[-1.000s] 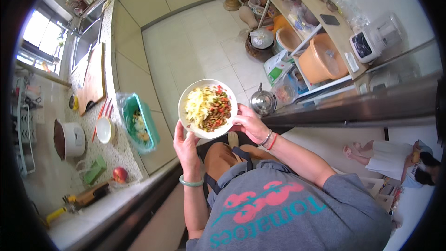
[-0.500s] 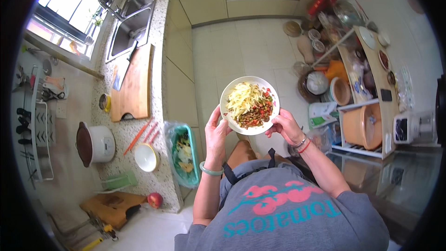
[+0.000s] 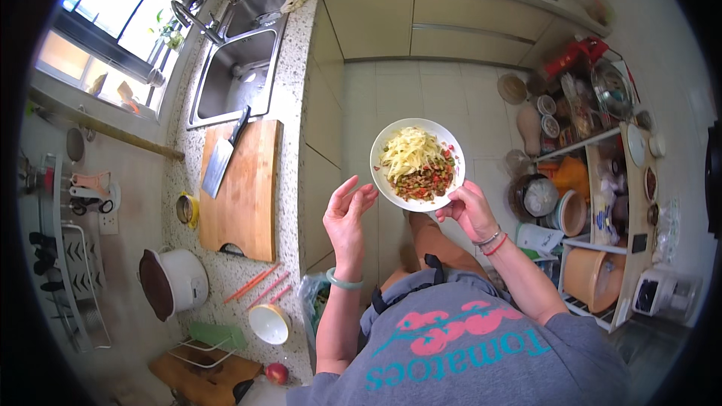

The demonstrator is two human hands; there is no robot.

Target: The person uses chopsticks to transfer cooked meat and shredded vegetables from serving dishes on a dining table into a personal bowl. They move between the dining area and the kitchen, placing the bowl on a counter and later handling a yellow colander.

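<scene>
A person's right hand [image 3: 471, 212] clamps thumb and fingers on the rim of a white plate [image 3: 377, 156], right of the cutting board [image 3: 254, 188], bearing pale shreds [image 3: 412, 149] and red-flecked chopped food [image 3: 425, 183]; the left hand [image 3: 347, 224], fingers loosely apart, hovers just beside the plate; a knife [image 3: 219, 167] lies on the board; a sink [image 3: 244, 79] sits beyond it.

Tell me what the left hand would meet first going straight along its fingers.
The left hand would likely meet the white dish first, at its left rim; depth is unclear here.
</scene>
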